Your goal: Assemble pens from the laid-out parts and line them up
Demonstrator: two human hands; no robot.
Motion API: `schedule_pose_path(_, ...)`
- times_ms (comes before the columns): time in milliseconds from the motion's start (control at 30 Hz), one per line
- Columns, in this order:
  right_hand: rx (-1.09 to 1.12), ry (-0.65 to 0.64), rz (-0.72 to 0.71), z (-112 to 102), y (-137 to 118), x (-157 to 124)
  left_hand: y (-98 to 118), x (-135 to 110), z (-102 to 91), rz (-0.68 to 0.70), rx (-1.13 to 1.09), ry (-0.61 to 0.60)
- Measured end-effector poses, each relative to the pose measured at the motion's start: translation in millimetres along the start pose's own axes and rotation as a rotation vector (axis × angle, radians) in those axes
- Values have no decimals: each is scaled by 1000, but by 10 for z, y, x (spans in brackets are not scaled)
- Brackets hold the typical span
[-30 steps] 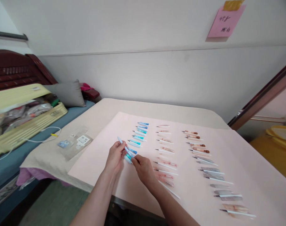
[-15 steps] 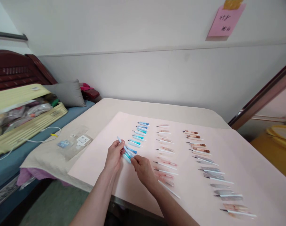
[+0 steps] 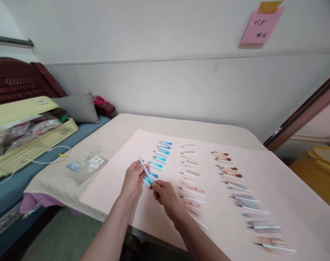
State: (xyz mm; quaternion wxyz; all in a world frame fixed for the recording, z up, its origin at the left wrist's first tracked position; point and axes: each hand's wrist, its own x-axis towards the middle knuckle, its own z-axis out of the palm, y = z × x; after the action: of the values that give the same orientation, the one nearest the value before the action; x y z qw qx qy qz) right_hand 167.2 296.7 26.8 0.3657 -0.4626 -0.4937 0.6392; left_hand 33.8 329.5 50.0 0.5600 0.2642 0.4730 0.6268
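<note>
Between my two hands is a slim light-blue pen (image 3: 144, 168), tilted with its upper end pointing away to the left. My left hand (image 3: 132, 178) pinches it partway along. The fingertips of my right hand (image 3: 164, 195) grip its lower end. Below the pen, blue and teal pen parts (image 3: 147, 181) lie on the pale pink sheet (image 3: 110, 188), partly hidden by my hands. Beyond my hands runs a column of blue pen parts (image 3: 161, 158), with dark-tipped white refills beside them.
Pink pen parts (image 3: 192, 173) form a middle column. Brown-capped and grey ones (image 3: 245, 197) line the right side. A clear plastic bag (image 3: 85, 170) with labels lies at the left. A bed with a grey pillow (image 3: 79, 107) adjoins the table, and a pink note (image 3: 261, 27) hangs on the wall.
The light-blue pen has shifted slightly right and turned a little more upright in my hands. My left fingers have moved slightly around it. The laid-out parts look the same.
</note>
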Motion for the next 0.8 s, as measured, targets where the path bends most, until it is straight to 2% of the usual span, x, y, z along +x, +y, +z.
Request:
schedule_pose_path(167,-298,106,-191,10,-10,5,-22,20,-37,52,69,61)
schedule_pose_path(267,-258,69,-159,21,20,14,-32,56,-73,46,61,81)
schedule_pose_path(433,-133,18,-53,-5,26,19,-9,50,-57,13,2,16)
schedule_pose_path(700,-332,120,-211,10,28,-5,-13,47,-70,-11,142,98)
schedule_pose_path(800,-303,98,-210,16,67,3,-12,63,-81,-6,162,74)
